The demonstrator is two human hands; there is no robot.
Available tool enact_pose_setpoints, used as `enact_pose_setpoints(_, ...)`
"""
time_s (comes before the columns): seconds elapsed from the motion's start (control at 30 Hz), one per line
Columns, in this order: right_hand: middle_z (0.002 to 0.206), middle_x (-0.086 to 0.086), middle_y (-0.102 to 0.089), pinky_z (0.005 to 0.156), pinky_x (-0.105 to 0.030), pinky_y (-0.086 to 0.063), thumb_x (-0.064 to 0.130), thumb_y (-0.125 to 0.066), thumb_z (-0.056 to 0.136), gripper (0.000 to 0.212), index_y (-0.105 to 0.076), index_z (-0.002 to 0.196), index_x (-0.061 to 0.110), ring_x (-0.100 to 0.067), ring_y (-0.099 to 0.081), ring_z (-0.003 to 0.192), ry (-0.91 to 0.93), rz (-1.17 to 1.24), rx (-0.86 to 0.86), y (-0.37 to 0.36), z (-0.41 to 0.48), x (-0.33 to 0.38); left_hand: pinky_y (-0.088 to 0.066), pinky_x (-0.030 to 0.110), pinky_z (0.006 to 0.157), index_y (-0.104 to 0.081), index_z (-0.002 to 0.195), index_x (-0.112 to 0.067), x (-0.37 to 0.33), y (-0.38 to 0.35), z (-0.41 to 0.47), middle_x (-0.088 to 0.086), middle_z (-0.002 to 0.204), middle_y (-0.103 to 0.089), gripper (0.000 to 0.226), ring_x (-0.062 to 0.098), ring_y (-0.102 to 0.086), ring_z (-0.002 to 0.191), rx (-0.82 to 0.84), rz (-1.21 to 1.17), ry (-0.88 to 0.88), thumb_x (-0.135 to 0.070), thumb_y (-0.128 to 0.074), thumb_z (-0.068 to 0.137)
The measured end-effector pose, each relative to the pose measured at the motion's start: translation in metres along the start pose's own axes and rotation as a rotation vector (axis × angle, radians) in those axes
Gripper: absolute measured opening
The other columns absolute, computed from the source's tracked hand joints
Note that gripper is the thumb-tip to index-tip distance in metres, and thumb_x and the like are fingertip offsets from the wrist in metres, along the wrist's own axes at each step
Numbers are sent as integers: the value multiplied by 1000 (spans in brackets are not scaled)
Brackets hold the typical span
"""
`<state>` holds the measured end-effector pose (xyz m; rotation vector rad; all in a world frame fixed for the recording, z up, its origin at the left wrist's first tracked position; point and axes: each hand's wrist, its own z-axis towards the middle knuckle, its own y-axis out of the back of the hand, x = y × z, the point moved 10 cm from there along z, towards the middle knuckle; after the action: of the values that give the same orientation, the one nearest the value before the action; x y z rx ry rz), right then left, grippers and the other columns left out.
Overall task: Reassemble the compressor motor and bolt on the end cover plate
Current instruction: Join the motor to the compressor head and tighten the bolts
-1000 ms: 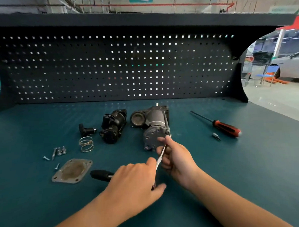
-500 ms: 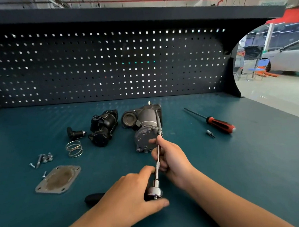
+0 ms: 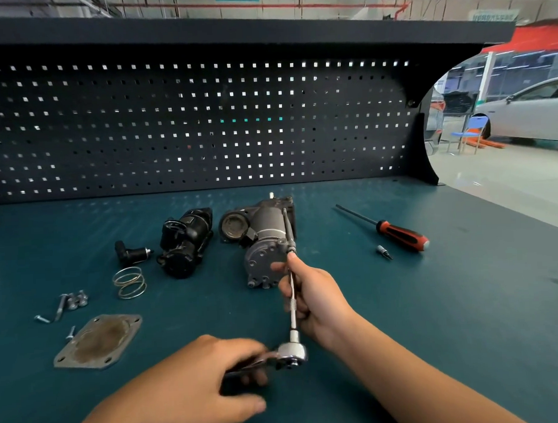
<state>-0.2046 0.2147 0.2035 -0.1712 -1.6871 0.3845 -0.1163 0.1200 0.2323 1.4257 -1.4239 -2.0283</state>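
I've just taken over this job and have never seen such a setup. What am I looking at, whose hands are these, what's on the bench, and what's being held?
There is no machine here: a person works with bare hands, and the view comes from a camera worn on their head, looking down at a teal workbench. The left hand grips a chrome ratchet wrench. The right hand pinches its long steel extension bar, whose tip meets the side of the grey metal compressor motor. Also on the bench are a black cylindrical motor part, a wire coil spring, loose silver bolts, the flat grey end cover plate and a red-and-black screwdriver.
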Motion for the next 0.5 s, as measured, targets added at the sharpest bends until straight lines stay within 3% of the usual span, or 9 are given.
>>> enact_pose_setpoints(0.1,41,5,-43,32,-15,-19,29,-38,100,33,-58,87,6,-4,-23,28,-21,61,15,0,2,-2,-40,8,82,-59,93,-42,12,9,-11,-39,102,-54,12,-14,-53,96,-52,103,24,-34,-61,85)
enact_pose_setpoints(0.2,43,4,-44,33,-15,-17,29,-37,101,33,-57,89,6,-4,-20,30,-36,114,43,-2,4,-4,-43,10,80,-59,87,-53,24,16,-20,-39,97,-56,16,-11,-56,92,-109,61,108,-41,-66,80)
enact_pose_setpoints(0.3,43,5,-43,32,-15,-19,30,-37,100,33,-57,90,5,-4,-21,30,-51,144,70,-1,5,-5,-47,12,77,-49,93,-73,28,27,-26,-40,94,-56,49,-7,-61,84,-205,-84,181,-63,-70,50)
enact_pose_setpoints(0.37,44,4,-43,31,-15,-21,31,-38,100,33,-56,90,6,-4,-21,30,-69,174,82,-1,5,-7,-49,17,76,-46,96,-73,31,31,-27,-33,93,-61,62,0,-64,76,-242,-188,206,-66,-66,38)
enact_pose_setpoints(0.5,44,4,-43,31,-16,-22,31,-37,100,32,-55,91,5,-4,-22,30,-73,217,99,-1,6,-7,-53,25,70,-65,93,-55,35,34,-35,-5,92,-74,58,14,-68,70,-209,-554,211,-49,-77,36)
